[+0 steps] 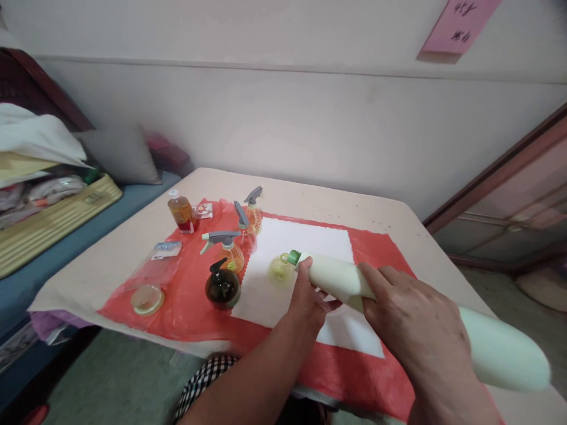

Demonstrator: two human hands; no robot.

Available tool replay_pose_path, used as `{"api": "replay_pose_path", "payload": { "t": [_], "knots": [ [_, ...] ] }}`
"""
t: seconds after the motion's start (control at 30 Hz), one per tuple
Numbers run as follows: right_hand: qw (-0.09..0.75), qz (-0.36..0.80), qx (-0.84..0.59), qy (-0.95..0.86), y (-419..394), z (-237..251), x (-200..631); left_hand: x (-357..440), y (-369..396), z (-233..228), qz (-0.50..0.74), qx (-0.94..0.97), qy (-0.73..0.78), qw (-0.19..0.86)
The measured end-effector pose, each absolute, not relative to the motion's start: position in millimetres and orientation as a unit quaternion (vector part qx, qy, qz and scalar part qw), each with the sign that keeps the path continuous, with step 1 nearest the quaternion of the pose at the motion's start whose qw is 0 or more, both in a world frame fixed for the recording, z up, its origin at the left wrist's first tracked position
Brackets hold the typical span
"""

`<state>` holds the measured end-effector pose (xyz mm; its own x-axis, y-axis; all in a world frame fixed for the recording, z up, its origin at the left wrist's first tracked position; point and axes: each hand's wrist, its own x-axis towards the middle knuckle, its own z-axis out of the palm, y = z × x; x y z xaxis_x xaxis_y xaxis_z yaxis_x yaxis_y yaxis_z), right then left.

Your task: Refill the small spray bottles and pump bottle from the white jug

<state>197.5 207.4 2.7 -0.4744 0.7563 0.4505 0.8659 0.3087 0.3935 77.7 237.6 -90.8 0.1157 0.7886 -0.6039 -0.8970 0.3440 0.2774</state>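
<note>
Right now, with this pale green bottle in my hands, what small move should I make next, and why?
I'd probably centre the green tip of the pale green bottle over the mouth of the yellowish container: it appears at that mouth's right edge. Your left hand supports the front; your right hand grips farther back.

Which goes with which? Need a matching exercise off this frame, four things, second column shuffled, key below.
Things:
1. Long bottle
2. Pump bottle
3. Note
4. Sheet

Place, colour or state:
A. on the wall
B. white, on the red cover
C. held by left hand and right hand
D. dark

Pairs: 1-C, 2-D, 3-A, 4-B
</note>
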Motion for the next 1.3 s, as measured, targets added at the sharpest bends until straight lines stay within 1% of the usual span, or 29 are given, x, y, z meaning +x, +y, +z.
{"api": "replay_pose_path", "payload": {
  "t": [0.4, 0.53, 1.3],
  "knots": [
    [0.104, -0.337, -0.490, -0.797, 205, 3, 191, 76, 236, -89, 0.561, -0.051, 0.338, 0.754],
    [0.092, -0.347, -0.497, -0.790, 203, 4, 188, 75, 236, -86, 0.549, -0.041, 0.343, 0.761],
    [0.086, -0.351, -0.499, -0.787, 202, 6, 187, 74, 235, -84, 0.548, -0.039, 0.343, 0.761]
  ]
}}
